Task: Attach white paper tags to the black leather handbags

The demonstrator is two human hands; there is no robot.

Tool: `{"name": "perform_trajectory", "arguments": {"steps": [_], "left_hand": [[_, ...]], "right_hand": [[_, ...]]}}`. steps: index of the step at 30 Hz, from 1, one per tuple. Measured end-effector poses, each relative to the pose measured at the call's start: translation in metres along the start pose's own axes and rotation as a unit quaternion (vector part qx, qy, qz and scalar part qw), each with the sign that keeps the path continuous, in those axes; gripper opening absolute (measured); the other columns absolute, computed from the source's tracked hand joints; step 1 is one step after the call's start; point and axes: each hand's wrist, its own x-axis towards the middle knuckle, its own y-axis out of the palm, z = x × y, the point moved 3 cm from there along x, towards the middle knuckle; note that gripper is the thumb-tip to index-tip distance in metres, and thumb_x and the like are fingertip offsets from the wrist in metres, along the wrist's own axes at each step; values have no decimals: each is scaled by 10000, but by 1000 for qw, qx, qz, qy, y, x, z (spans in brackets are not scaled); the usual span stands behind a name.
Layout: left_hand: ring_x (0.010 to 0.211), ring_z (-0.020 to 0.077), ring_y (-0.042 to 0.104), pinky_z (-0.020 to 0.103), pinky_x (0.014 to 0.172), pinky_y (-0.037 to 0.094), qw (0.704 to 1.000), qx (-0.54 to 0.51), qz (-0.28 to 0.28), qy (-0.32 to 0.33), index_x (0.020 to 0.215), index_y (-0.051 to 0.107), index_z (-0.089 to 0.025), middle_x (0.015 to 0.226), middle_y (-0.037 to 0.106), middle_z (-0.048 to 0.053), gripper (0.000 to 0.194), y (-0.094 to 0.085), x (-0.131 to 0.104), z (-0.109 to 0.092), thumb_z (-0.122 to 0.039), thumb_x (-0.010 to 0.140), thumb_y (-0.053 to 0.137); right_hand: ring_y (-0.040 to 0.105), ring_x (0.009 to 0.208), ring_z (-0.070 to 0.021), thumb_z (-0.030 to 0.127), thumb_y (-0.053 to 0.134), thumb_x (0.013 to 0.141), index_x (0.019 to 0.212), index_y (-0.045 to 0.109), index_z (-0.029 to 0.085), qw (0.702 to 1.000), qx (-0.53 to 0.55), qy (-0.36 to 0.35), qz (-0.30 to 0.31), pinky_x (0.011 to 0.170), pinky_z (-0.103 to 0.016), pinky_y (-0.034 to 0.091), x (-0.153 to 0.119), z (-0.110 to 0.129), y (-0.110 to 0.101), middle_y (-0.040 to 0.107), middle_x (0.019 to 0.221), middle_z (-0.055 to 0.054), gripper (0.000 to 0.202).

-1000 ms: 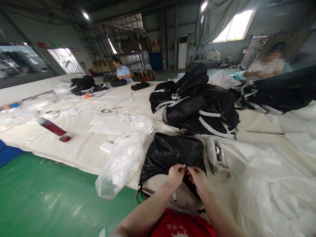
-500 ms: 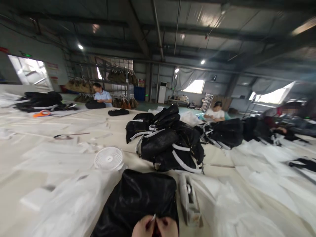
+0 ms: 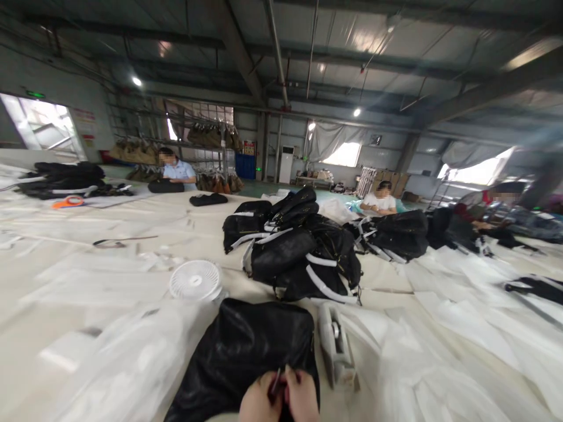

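Observation:
A black leather-like bag [image 3: 246, 346] lies at the near middle of the table. Over its lower right part, my left hand [image 3: 260, 398] and my right hand [image 3: 301, 395] are close together with fingers curled. Between the fingertips of my left hand is a small thin dark piece, too small to name. The fingers of my right hand are pinched beside it; what they hold, if anything, is hidden. Just right of the bag stands a grey tape dispenser [image 3: 338, 351].
A white fan [image 3: 196, 280] stands behind the bag on the left. Beyond it is a pile of black bags [image 3: 303, 252]. White plastic sheets [image 3: 118, 357] cover both sides. An orange item [image 3: 68, 202] lies far left. Several people sit across the table.
Both hands have moved up slightly over the bag, and more of their fingers shows. A thin dark piece now shows where a pale tip stood. The view has shifted a little.

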Motion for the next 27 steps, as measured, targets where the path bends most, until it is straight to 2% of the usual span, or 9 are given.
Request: {"name": "perform_trajectory", "arguments": {"steps": [1, 3, 6, 10, 13, 16, 23, 27], "left_hand": [[868, 165, 676, 246, 809, 480, 1000, -3, -6, 9, 922, 721, -240, 894, 740, 20, 274, -1, -3, 0, -110, 826, 499], [788, 156, 656, 239, 748, 462, 998, -52, 2, 31, 871, 726, -201, 837, 727, 31, 272, -2, -5, 0, -120, 861, 467], [714, 150, 632, 230, 678, 445, 995, -97, 6, -6, 775, 726, -182, 746, 707, 21, 249, 1, -3, 5, -159, 861, 494], [686, 142, 617, 222, 644, 438, 994, -105, -6, -29, 754, 741, -196, 709, 695, -6, 238, 4, -2, 10, -194, 847, 522], [731, 152, 617, 235, 705, 450, 995, -99, -24, -25, 727, 748, -210, 698, 683, -7, 234, 3, -3, 9, -186, 829, 539], [782, 163, 617, 254, 767, 458, 995, -86, -40, -22, 719, 751, -222, 707, 670, 4, 234, 1, -3, 8, -206, 836, 549], [735, 157, 588, 266, 737, 456, 997, -49, -56, -22, 687, 737, -204, 685, 626, 18, 256, -4, 1, 3, -258, 864, 560], [716, 139, 596, 249, 716, 468, 997, -42, -63, -33, 731, 751, -202, 724, 640, 15, 194, -5, 4, 3, -210, 841, 592]], "right_hand": [[471, 395, -158, 648, 601, 700, 443, 542, 238, 999, 43, -3, -15, 412, -295, 318, -4, 0, -2, 473, 392, 5, 487], [394, 362, -117, 687, 613, 647, 525, 579, 215, 995, 100, 12, 0, 380, -272, 276, -11, -4, -5, 467, 419, 28, 488], [374, 342, -95, 675, 598, 653, 673, 629, 200, 992, 112, 49, 33, 350, -245, 242, -13, -16, -7, 485, 456, 49, 476], [389, 314, -93, 596, 655, 636, 620, 613, 189, 988, 114, 66, 87, 320, -238, 218, -16, -25, -3, 522, 454, 29, 410], [349, 301, -79, 597, 651, 645, 580, 592, 187, 982, 136, 64, 112, 312, -236, 187, -17, -23, 2, 508, 443, 27, 419], [323, 313, -66, 602, 664, 631, 560, 576, 183, 979, 160, 63, 106, 318, -233, 178, -17, -22, 5, 490, 446, 33, 433], [324, 332, -62, 554, 687, 614, 591, 607, 174, 974, 197, 78, 79, 333, -236, 178, -16, -24, 9, 518, 478, 32, 389], [319, 334, -63, 576, 693, 596, 582, 599, 178, 971, 214, 84, 69, 340, -238, 175, -16, -26, 13, 512, 466, 37, 409]]}}
